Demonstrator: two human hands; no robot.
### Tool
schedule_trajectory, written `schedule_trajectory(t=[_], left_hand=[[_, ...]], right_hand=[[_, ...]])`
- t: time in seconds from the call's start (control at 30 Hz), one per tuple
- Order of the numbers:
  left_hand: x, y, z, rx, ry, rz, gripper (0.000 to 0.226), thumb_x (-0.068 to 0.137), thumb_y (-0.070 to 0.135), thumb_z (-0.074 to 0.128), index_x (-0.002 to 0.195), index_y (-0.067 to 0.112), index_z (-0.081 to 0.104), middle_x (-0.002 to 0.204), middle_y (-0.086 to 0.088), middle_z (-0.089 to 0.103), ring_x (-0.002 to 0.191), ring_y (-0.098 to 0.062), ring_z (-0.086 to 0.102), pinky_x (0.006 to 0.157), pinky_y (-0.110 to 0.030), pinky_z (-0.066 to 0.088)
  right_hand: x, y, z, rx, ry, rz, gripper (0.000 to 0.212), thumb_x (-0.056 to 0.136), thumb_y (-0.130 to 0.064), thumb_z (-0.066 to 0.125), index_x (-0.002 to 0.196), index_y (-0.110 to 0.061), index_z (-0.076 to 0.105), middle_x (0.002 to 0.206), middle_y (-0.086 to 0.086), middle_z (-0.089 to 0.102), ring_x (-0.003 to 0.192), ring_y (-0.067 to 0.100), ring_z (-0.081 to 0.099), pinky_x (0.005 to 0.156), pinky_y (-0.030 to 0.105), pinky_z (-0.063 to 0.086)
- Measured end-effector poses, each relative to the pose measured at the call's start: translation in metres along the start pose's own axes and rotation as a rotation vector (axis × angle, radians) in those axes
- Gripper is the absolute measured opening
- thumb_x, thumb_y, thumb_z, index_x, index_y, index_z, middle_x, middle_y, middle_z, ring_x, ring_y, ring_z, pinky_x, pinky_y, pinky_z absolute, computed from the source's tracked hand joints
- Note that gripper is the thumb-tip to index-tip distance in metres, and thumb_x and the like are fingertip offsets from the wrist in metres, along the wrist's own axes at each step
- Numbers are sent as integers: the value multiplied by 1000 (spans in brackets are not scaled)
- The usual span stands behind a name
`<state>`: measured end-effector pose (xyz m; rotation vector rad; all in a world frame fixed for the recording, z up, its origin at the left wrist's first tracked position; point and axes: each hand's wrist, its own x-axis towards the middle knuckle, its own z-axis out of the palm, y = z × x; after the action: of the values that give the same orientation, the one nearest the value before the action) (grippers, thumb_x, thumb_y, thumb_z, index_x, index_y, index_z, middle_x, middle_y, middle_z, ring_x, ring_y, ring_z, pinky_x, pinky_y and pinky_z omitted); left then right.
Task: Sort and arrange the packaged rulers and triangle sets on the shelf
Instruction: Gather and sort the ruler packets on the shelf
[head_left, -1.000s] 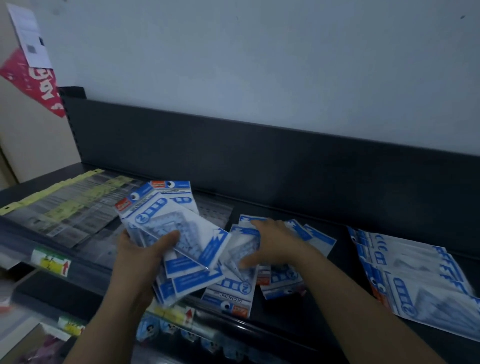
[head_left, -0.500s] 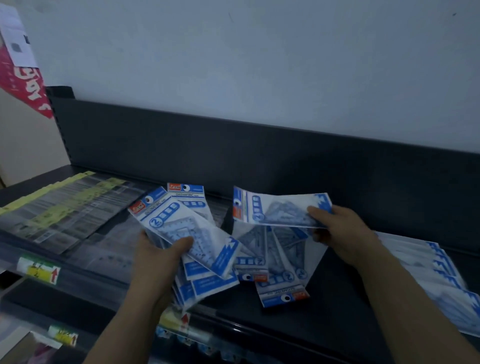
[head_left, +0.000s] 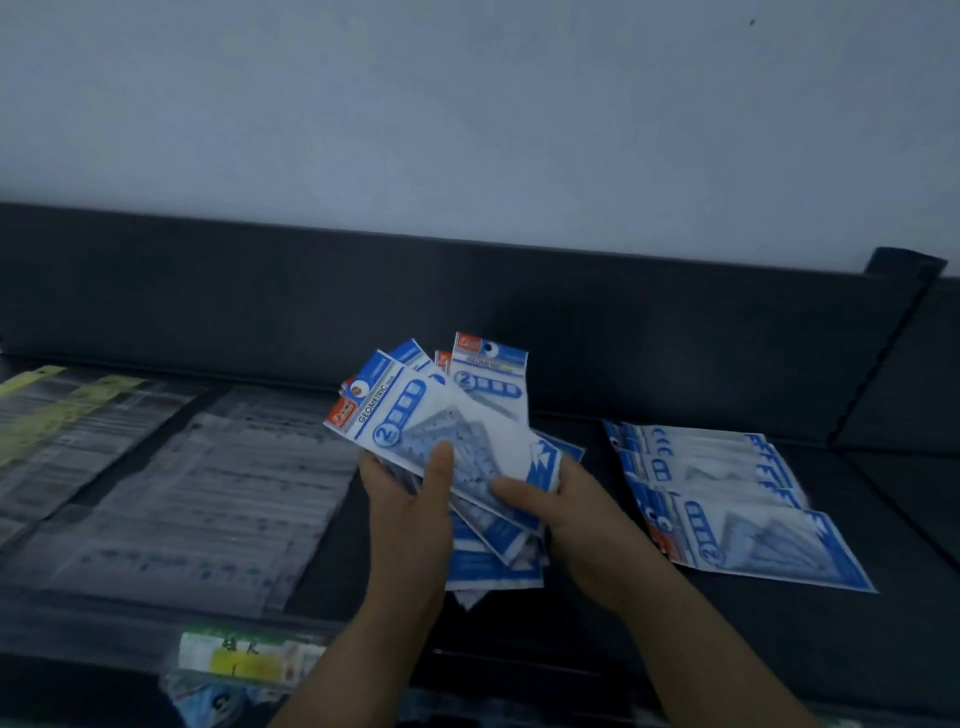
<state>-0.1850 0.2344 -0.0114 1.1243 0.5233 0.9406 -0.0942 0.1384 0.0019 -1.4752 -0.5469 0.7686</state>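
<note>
The left hand (head_left: 408, 512) and right hand (head_left: 582, 525) are close together, both clamped on 1 fanned bundle of triangle set packets (head_left: 467, 415), blue and white, over the middle of the shelf (head_left: 831, 639). The left thumb lies on the face of the front packet, which reads "GEOMETRIC" and carries a large 2. The right thumb pinches that packet's lower right edge, with the fingers hidden behind the fan. The packets' header ends splay up toward the dark back panel (head_left: 467, 306). Their lower edges spread out below the wrists, and in the blur it is unclear whether they touch the shelf.

To the right, a second stack of triangle sets (head_left: 753, 519) lies flat, staggered so each packet's edge shows, with its headers pointing left. A narrow strip of bare shelf separates it from the right hand, and more dark shelf runs in front of it to the front lip. To the left, clear ruler packs (head_left: 197, 493) lie side by side, their right edge just beside the left hand. Yellow-headed ruler packs (head_left: 62, 410) sit further left. A price label (head_left: 249, 660) hangs on the front edge below.
</note>
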Motion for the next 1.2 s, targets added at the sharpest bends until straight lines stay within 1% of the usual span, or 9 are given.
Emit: schedule_trajectory(t=[0.17, 0.27, 0.37, 0.47, 0.57, 0.7, 0.87, 1.0, 1.2], left_hand=[[-20, -3, 19, -97, -132, -145, 47, 94, 30, 52, 139, 32, 38, 115, 3, 66, 89, -9, 71, 63, -23, 57], [-8, 7, 11, -105, -114, -55, 69, 73, 44, 76, 132, 23, 47, 112, 0, 70, 95, -16, 70, 71, -31, 59], [8, 20, -7, 5, 47, 93, 106, 56, 55, 84, 142, 24, 30, 118, 0, 58, 103, -17, 61, 86, -44, 53], [1, 26, -8, 324, -118, 219, 87, 66, 46, 70, 143, 33, 31, 135, 8, 45, 124, -9, 46, 94, -32, 45], [-3, 17, 5, 624, -318, 247, 55, 67, 58, 69, 116, 36, 59, 113, 24, 54, 101, 6, 52, 79, -17, 42], [5, 3, 4, 660, -288, 151, 14, 84, 26, 69, 73, 19, 67, 75, 7, 65, 67, -3, 56, 62, -23, 44], [0, -1, 0, 571, -231, 68, 9, 93, 34, 58, 95, 25, 60, 95, 10, 63, 87, -7, 61, 71, -27, 50], [-8, -1, 3, 581, -514, -43, 47, 70, 55, 70, 108, 37, 48, 107, 12, 60, 91, -6, 64, 73, -25, 54], [-5, 6, 7, 784, -491, 94, 48, 76, 14, 79, 106, 32, 46, 95, 10, 63, 72, 7, 63, 55, -13, 52]], right_hand=[[-26, -14, -18, -41, -88, -41, 38, 80, -14, 71, 117, -16, 63, 103, 3, 74, 92, 21, 71, 80, 36, 57], [-42, -46, -50, -540, -44, -190, 29, 79, -26, 75, 106, -20, 67, 94, -2, 74, 85, 12, 71, 78, 33, 57], [-49, -61, -71, -911, -1, -272, 29, 77, -30, 77, 103, -32, 64, 91, -12, 71, 81, 1, 66, 74, 26, 56], [-48, -41, -74, -1119, -49, -256, 36, 78, -30, 75, 109, -39, 58, 102, -22, 63, 89, -1, 60, 78, 28, 52], [-48, -14, -79, -1078, -76, -186, 40, 79, -32, 75, 113, -42, 57, 107, -25, 59, 92, -5, 57, 81, 27, 52], [-55, -3, -89, -900, 65, -162, 49, 69, -29, 83, 111, -39, 59, 106, -24, 59, 90, -9, 58, 74, 16, 52], [-66, 21, -86, -561, 207, -141, 59, 62, -17, 88, 112, -31, 59, 108, -13, 61, 84, -2, 64, 72, 16, 53], [-63, 26, -73, -549, 211, -201, 31, 66, -7, 84, 91, -17, 67, 85, 0, 67, 67, -2, 59, 60, 12, 47], [-71, 15, -97, -463, 217, -138, 34, 66, -8, 85, 95, -12, 67, 81, 2, 74, 74, 14, 70, 66, 25, 57]])
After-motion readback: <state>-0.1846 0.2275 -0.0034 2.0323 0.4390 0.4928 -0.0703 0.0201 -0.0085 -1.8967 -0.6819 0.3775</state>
